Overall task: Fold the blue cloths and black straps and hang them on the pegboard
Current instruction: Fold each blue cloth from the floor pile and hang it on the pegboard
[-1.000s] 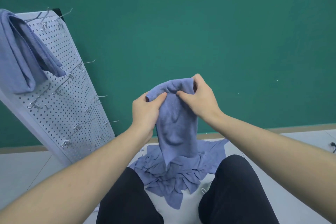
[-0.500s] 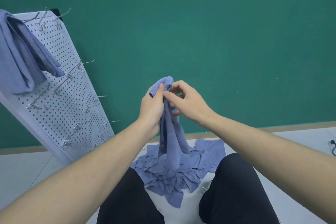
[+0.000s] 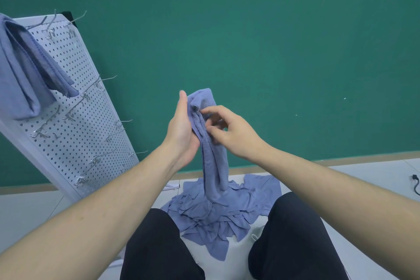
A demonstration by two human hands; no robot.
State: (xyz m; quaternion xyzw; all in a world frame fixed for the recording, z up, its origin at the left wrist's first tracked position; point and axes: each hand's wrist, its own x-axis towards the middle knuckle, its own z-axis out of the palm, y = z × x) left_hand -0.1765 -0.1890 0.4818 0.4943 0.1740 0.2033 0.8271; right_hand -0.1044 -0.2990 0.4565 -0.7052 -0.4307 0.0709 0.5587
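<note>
We held the cloth [image 3: 212,143] upright in front of the green wall, its long axis vertical and its lower end trailing onto the pile [image 3: 218,216] between our knees. Our left hand [image 3: 181,129] gripped its upper part, thumb straight up alongside. Our right hand [image 3: 229,129] pinched the folded edge with curled fingers. The pegboard [image 3: 75,120] stood up and to the left of the cloth, so we judged the left hand nearer its hooks.
</note>
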